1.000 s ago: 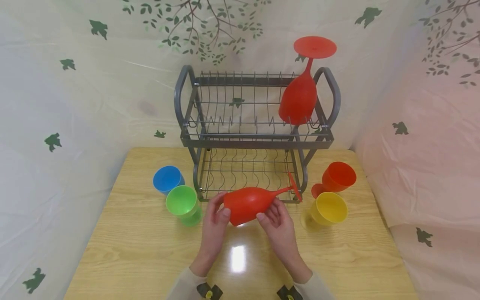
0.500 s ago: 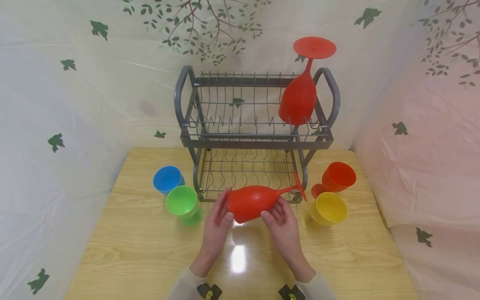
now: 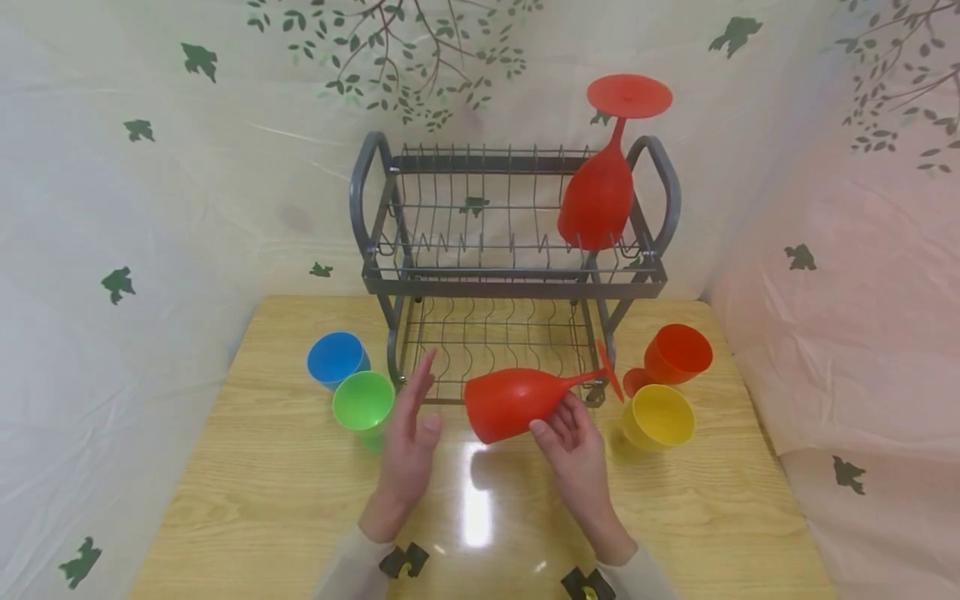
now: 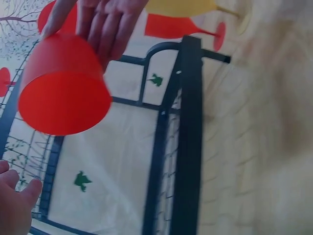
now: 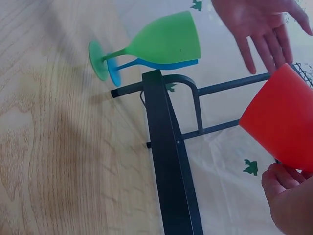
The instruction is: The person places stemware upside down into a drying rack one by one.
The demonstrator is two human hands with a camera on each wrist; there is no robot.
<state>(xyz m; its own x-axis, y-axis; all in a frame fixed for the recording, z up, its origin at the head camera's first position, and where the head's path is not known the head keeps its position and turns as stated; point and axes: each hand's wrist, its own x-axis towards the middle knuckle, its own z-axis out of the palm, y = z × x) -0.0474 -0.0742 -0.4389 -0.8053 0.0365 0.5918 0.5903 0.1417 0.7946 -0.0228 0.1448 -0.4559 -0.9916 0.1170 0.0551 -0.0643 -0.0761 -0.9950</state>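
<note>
A red plastic goblet (image 3: 513, 404) lies on its side in the air before the rack's lower tier, its mouth to the left and its foot to the right. My right hand (image 3: 577, 446) holds it near the base of the bowl and the stem, thumb in front. Apart from the goblet, my left hand (image 3: 405, 454) is held up to its left with straight fingers and nothing in them. The left wrist view looks toward the mouth of the goblet (image 4: 66, 98). Upside down on the upper tier of the dark dish rack (image 3: 517, 289) leans another red goblet (image 3: 600, 196).
On the table (image 3: 247, 500), a blue goblet (image 3: 335, 360) and a green goblet (image 3: 363, 402) stand left of the rack. To its right are a red goblet (image 3: 677, 354) and a yellow goblet (image 3: 660, 417). A patterned sheet (image 3: 187, 192) hangs behind and at the sides.
My left hand has let go of the goblet and moved left, its fingers straightening. My right hand has carried the goblet slightly to the right.
</note>
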